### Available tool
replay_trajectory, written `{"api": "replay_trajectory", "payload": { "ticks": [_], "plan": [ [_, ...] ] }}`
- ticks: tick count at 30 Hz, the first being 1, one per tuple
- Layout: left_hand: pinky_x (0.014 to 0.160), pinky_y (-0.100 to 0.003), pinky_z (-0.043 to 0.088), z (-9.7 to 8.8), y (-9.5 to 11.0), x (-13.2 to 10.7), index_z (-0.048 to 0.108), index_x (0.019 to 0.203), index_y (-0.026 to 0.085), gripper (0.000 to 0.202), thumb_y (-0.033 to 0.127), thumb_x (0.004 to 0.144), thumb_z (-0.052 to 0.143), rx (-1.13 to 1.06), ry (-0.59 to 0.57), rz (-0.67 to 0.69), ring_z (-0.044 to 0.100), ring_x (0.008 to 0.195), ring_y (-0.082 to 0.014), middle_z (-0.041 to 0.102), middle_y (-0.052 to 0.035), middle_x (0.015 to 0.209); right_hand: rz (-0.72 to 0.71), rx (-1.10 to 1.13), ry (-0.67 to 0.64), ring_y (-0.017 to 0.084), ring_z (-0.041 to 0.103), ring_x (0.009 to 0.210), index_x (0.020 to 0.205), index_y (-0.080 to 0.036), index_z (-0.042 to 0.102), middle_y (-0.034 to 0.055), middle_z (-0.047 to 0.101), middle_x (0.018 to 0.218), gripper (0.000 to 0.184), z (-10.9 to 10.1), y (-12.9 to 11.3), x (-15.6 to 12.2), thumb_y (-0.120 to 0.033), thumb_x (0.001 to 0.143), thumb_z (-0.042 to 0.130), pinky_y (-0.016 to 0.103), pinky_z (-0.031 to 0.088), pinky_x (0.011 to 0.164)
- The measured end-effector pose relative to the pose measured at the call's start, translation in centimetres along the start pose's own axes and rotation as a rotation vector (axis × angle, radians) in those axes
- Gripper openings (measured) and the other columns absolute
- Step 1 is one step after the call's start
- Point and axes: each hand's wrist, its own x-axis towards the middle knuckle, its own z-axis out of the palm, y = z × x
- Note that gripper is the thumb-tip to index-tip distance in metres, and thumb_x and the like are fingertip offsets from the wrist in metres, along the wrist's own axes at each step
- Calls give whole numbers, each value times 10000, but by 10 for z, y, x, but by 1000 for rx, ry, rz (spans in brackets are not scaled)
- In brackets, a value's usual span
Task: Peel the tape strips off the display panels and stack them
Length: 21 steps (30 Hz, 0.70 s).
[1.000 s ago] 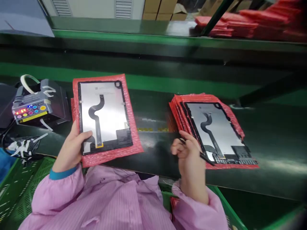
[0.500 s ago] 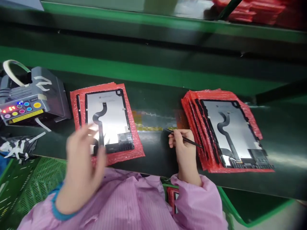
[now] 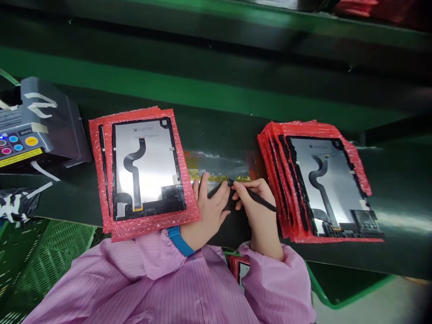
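My right hand (image 3: 259, 207) is closed around a slim black pen-like tool (image 3: 261, 200), whose tip points left. Close to that tip is my left hand (image 3: 207, 216), resting on the bench with its fingers apart; whether they touch the tip I cannot tell. Strips of yellowish tape (image 3: 216, 177) lie on the bench just beyond the fingers. To the left, a tablet display panel (image 3: 157, 166) with a curved black ribbon cable (image 3: 134, 173) lies face down on red bubble wrap (image 3: 155, 222). A similar panel (image 3: 337, 180) tops the stack at right.
A grey tape dispenser (image 3: 54, 126) with coloured buttons stands at far left, with white tape scraps (image 3: 11, 207) below it. Green crates (image 3: 64, 243) sit under the bench's front edge. A green shelf beam (image 3: 168, 81) runs along the back.
My left hand has moved right and down from over the left panel to the bench beside the tool tip. My right hand keeps the tool, now tilted differently. The view has shifted slightly.
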Motion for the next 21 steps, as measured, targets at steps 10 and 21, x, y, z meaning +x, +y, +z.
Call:
{"api": "replay_trajectory", "payload": {
  "ticks": [10, 21],
  "plan": [
    [1148, -736, 334, -4, 0, 0, 485, 1506, 214, 533, 349, 995, 550, -17, -55, 41, 238, 1483, -516, 408, 19, 1610, 5, 138, 0, 77, 506, 405, 676, -205, 547, -24, 658, 573, 411, 4, -6, 2, -443, 695, 881, 150, 332, 324],
    [1155, -330, 442, -27, -20, -44, 625, 1295, 86, 347, 126, 998, 450, -825, -326, 428, 552, 1348, -221, 628, -143, 1387, 47, 338, -94, 68, 520, 405, 640, -196, 510, -19, 680, 625, 420, 22, -56, -47, -372, 703, 886, 109, 304, 306]
  ]
}}
